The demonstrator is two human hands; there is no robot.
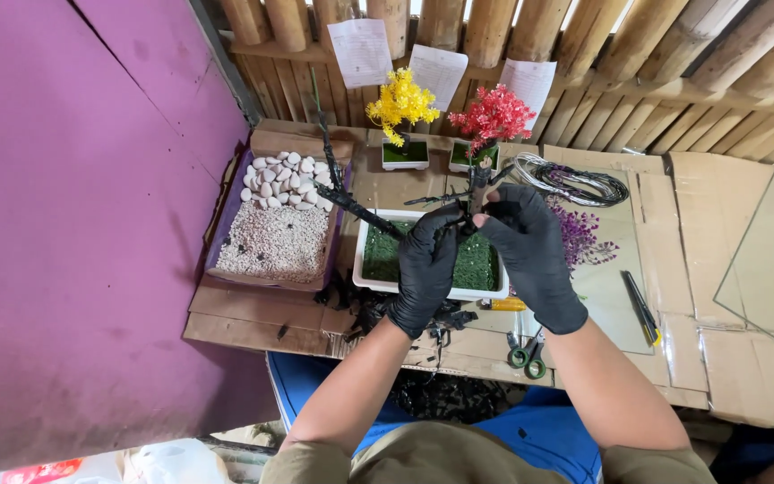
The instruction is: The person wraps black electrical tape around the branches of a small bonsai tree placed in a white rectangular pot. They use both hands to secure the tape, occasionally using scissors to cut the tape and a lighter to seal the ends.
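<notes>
Holding a dark, branching artificial tree trunk (475, 190) upright between both black-gloved hands, you kept it just above the white rectangular planter lined with green moss (378, 260). Your left hand (425, 269) was pinched shut on its lower stem, and your right hand (530, 251) was clamped on the same stem from the other side. A purple-lined cardboard tray of white pebbles and gravel (275, 229) lay to the left. Green-handled scissors (527, 354) rested near your right wrist, and two small potted trees, one yellow (401, 103) and one red (494, 116), stood behind.
</notes>
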